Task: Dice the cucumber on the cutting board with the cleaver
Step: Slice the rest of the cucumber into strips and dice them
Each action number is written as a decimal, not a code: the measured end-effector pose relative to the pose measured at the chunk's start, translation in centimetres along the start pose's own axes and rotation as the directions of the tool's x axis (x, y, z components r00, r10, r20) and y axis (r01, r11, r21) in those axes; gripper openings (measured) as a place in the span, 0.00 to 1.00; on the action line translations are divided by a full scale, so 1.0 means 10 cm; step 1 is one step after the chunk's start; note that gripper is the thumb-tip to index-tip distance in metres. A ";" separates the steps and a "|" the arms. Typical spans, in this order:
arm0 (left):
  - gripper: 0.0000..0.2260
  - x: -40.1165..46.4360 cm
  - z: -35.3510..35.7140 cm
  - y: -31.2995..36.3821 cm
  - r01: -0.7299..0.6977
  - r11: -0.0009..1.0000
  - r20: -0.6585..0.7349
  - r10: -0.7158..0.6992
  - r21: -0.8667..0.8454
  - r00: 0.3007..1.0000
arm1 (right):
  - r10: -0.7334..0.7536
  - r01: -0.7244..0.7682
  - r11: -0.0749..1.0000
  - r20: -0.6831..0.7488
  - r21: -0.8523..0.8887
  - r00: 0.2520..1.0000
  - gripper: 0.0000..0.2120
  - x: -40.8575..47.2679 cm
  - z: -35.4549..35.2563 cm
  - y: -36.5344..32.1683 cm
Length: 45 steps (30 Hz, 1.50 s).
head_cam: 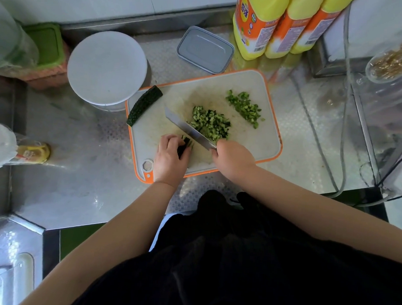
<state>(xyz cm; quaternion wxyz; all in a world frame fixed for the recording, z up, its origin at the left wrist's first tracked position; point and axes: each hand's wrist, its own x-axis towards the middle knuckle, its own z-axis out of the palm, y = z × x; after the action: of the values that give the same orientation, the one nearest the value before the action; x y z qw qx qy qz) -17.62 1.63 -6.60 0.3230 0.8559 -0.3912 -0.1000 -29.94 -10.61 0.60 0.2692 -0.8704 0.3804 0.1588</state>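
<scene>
A white cutting board [262, 90] with an orange rim lies on the steel counter. My left hand [171, 156] presses down a short bundle of cucumber strips [187, 142] near the board's front edge. My right hand [233, 158] grips the cleaver [185, 126], whose blade slants across the board right beside the strips. A pile of diced cucumber [210, 124] lies just behind the blade. A second, smaller pile of dice [243, 107] sits toward the board's right. An uncut dark green cucumber piece [144, 105] rests at the board's left edge.
A white round bowl [107, 67] stands behind the board on the left. A grey lidded box [205, 50] and three yellow-orange bottles [279, 24] stand at the back. A green-lidded container [47, 46] sits far left. Cables [344, 126] and appliances line the right.
</scene>
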 end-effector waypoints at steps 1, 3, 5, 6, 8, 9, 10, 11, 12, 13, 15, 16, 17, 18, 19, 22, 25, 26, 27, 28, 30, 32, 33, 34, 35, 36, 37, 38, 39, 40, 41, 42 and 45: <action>0.07 0.01 0.00 0.00 0.007 1.000 0.017 -0.007 0.000 1.000 | -0.023 0.022 0.999 -0.009 -0.027 1.000 0.12 -0.02 0.00 -0.02; 0.06 0.02 0.00 0.00 0.011 1.000 0.051 -0.011 0.000 0.999 | -0.054 0.052 0.996 -0.025 -0.075 0.998 0.11 -0.05 0.03 -0.05; 0.05 0.03 0.00 0.00 0.005 1.000 0.060 -0.005 0.003 0.998 | -0.063 0.060 0.993 -0.033 -0.098 0.997 0.09 -0.05 0.05 -0.07; 0.04 0.03 0.00 0.00 -0.004 1.000 0.060 0.003 0.009 0.998 | -0.060 0.057 0.993 -0.033 -0.104 0.998 0.08 -0.05 0.07 -0.07; 0.05 0.02 -0.01 0.01 -0.023 0.999 0.055 0.022 0.022 0.998 | -0.039 0.036 0.992 -0.022 -0.118 0.999 0.05 -0.03 0.08 -0.07; 0.06 0.01 -0.01 0.02 -0.028 0.999 0.057 0.027 0.025 0.998 | -0.024 0.022 0.992 -0.016 -0.128 1.000 0.04 -0.02 0.09 -0.07; 0.07 0.01 -0.01 0.02 -0.034 0.999 0.062 0.032 0.027 0.998 | -0.009 0.008 0.991 -0.011 -0.136 1.000 0.03 -0.01 0.09 -0.07; 0.08 0.00 -0.01 0.02 -0.043 0.999 0.068 0.040 0.029 0.997 | 0.002 -0.003 0.990 -0.006 -0.143 1.000 0.03 0.00 0.10 -0.07; 0.08 -0.01 -0.01 0.02 -0.052 0.998 0.073 0.050 0.032 0.996 | 0.011 -0.011 0.989 0.001 -0.151 1.000 0.03 0.00 0.10 -0.07; 0.08 -0.01 -0.01 0.01 -0.060 0.997 0.075 0.057 0.038 0.996 | 0.017 -0.015 0.987 0.010 -0.158 1.000 0.04 0.01 0.10 -0.07; 0.08 -0.01 0.01 -0.01 -0.067 0.997 0.072 0.063 0.046 0.995 | 0.016 -0.011 0.984 0.026 -0.178 1.000 0.04 0.02 0.09 -0.09; 0.07 0.00 0.02 -0.01 -0.066 0.997 0.069 0.063 0.047 0.996 | 0.013 -0.006 0.982 0.034 -0.187 0.999 0.04 0.03 0.07 -0.11; 0.07 0.00 0.03 -0.01 -0.066 0.997 0.062 0.063 0.045 0.996 | 0.011 -0.003 0.982 0.041 -0.186 0.999 0.04 0.04 0.07 -0.12; 0.06 0.00 0.04 0.00 -0.068 0.997 0.057 0.066 0.044 0.996 | 0.014 -0.005 0.984 0.046 -0.178 0.999 0.04 0.05 0.06 -0.14; 0.06 -0.01 0.05 0.00 -0.075 0.996 0.054 0.072 0.044 0.996 | 0.018 -0.009 0.986 0.053 -0.166 0.998 0.05 0.06 0.07 -0.15; 0.05 -0.02 0.04 -0.01 -0.106 0.993 0.052 0.104 0.045 0.993 | 0.030 -0.022 0.992 0.067 -0.122 0.997 0.05 0.07 0.09 -0.14; 0.05 -0.01 0.03 -0.03 -0.147 0.988 0.046 0.145 0.055 0.988 | 0.054 -0.057 0.998 0.082 0.039 0.995 0.10 0.11 0.06 -0.08; 0.07 0.00 0.03 -0.03 -0.157 0.986 0.045 0.155 0.056 0.987 | 0.065 -0.072 0.994 0.087 0.086 0.994 0.12 0.12 0.04 -0.05; 0.08 0.00 0.02 -0.03 -0.161 0.985 0.047 0.159 0.055 0.986 | 0.065 -0.074 0.991 0.084 0.110 0.994 0.13 0.13 0.03 -0.03; 0.08 -0.01 0.01 -0.02 -0.157 0.986 0.054 0.155 0.053 0.987 | 0.055 -0.063 0.992 0.075 0.112 0.996 0.13 0.11 0.03 -0.02; 0.08 -0.03 -0.01 -0.01 -0.143 0.988 0.073 0.139 0.054 0.988 | 0.019 -0.023 0.996 0.050 0.083 0.999 0.11 0.05 0.03 -0.01; 0.08 -0.06 -0.02 -0.01 -0.146 0.987 0.090 0.139 0.072 0.986 | -0.025 0.024 0.999 0.024 0.030 0.999 0.10 -0.02 0.05 -0.02; 0.09 -0.07 -0.02 -0.01 -0.153 0.985 0.097 0.145 0.082 0.985 | -0.046 0.046 0.999 0.010 0.001 0.999 0.10 -0.04 0.06 -0.02; 0.08 -0.07 -0.02 0.00 -0.152 0.984 0.102 0.143 0.089 0.984 | -0.063 0.063 0.998 -0.007 -0.025 0.998 0.10 -0.06 0.07 -0.03; 0.06 -0.07 -0.02 0.00 -0.143 0.985 0.103 0.133 0.092 0.986 | -0.072 0.071 0.996 -0.020 -0.047 0.997 0.09 -0.07 0.08 -0.04; 0.04 -0.06 -0.02 0.00 -0.130 0.987 0.105 0.120 0.093 0.987 | -0.076 0.074 0.995 -0.025 -0.070 0.997 0.07 -0.07 0.10 -0.05; 0.04 -0.05 -0.02 0.01 -0.119 0.988 0.107 0.109 0.094 0.988 | -0.072 0.069 0.993 -0.021 -0.096 0.997 0.05 -0.07 0.11 -0.06; 0.04 -0.05 -0.02 0.01 -0.114 0.989 0.110 0.103 0.094 0.989 | -0.063 0.061 0.991 -0.011 -0.121 0.998 0.03 -0.06 0.12 -0.07; 0.04 -0.04 -0.02 0.01 -0.113 0.989 0.112 0.102 0.095 0.988 | -0.052 0.051 0.989 0.001 -0.142 0.999 0.02 -0.06 0.12 -0.08; 0.04 -0.03 -0.02 0.02 -0.113 0.989 0.112 0.102 0.095 0.988 | -0.042 0.043 0.987 0.010 -0.154 0.999 0.02 -0.06 0.11 -0.09; 0.04 -0.03 -0.02 0.02 -0.115 0.989 0.108 0.105 0.095 0.989 | -0.034 0.037 0.986 0.019 -0.165 0.999 0.03 -0.05 0.10 -0.10; 0.04 -0.03 -0.01 0.01 -0.116 0.989 0.105 0.106 0.092 0.989 | -0.028 0.032 0.984 0.026 -0.177 0.999 0.05 -0.04 0.09 -0.12; 0.04 -0.03 0.00 -0.01 -0.115 0.990 0.092 0.108 0.076 0.990 | 0.008 0.005 0.983 0.072 -0.183 0.997 0.10 -0.02 0.04 -0.19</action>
<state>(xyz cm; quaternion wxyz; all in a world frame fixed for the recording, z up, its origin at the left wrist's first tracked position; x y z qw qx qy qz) -17.75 1.97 -6.68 0.2756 0.8398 -0.4562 -0.1034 -28.70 -9.17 1.00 0.2013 -0.8850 0.3547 0.2246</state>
